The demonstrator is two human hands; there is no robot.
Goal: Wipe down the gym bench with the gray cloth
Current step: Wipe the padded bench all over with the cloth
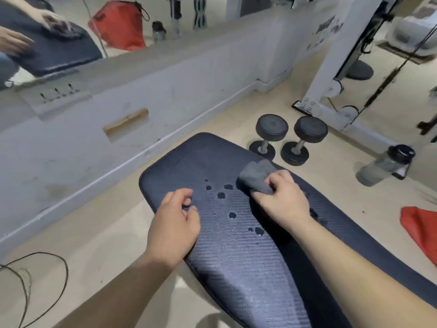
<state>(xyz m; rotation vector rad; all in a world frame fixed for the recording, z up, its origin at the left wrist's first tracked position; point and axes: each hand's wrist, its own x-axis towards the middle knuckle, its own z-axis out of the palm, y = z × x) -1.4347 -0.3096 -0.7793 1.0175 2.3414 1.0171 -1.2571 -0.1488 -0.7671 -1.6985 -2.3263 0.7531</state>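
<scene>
A thin black cable (pixel 42 280) loops over the pale floor (pixel 99 233) at the far left, below a scuffed white wall (pixel 94 143) topped by a mirror (pixel 71 31) that reflects the hands and the pad. The dark, textured gym bench (pixel 236 268) runs from the lower right up toward the middle, its rounded end nearest the wall.

The left hand (pixel 175 223) rests on the left edge of the pad, its fingers (pixel 186 204) loosely curled and slightly apart, gripping nothing. Just to its right, water droplets (pixel 222 195) lie scattered across the middle of the pad, from beside the cloth down toward the nearer part.

The gray cloth (pixel 255 178) lies bunched on the pad near its right edge, just beyond the droplets. The right hand (pixel 281 197) presses on it from the near side, fingers (pixel 272 181) closed over the fabric and pinning it against the bench.

Beyond the pad, two black dumbbells (pixel 288 138) stand on end side by side on the floor, close to the white base of a cable machine (pixel 319 95). Farther right, a gray water bottle (pixel 383 166) with a black lid stands on the floor, and a red bag (pixel 421 228) lies at the right edge.
</scene>
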